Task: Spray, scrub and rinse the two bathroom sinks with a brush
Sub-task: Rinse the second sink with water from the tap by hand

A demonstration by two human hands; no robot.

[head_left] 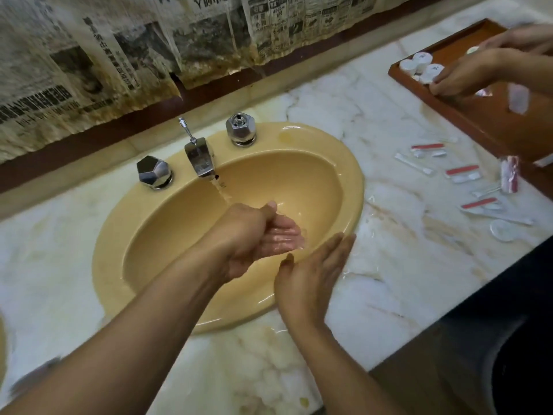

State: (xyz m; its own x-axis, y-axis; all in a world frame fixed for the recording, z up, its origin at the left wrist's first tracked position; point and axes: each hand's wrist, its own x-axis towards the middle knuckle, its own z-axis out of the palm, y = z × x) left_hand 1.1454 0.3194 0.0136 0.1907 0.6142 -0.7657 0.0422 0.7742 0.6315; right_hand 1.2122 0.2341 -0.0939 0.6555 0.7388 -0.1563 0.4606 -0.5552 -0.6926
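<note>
A yellow oval sink [314,139] is set in a marble counter. Water runs from its chrome faucet [201,158], which stands between two faceted chrome knobs [154,172] [241,128]. My left hand [257,235] is cupped palm-up under the stream inside the bowl, wet and holding nothing. My right hand [311,274] hovers over the sink's front right rim with straight fingers, empty. No brush or spray bottle is in view. A sliver of a second sink [2,345] shows at the far left edge.
Another person's hands [466,76] reach into a brown wooden tray [466,115] of small white toiletry bottles at the upper right. Wrapped toiletries with red labels [462,172] lie scattered on the marble counter [389,229]. Stained newspaper [89,64] hangs along the back wall.
</note>
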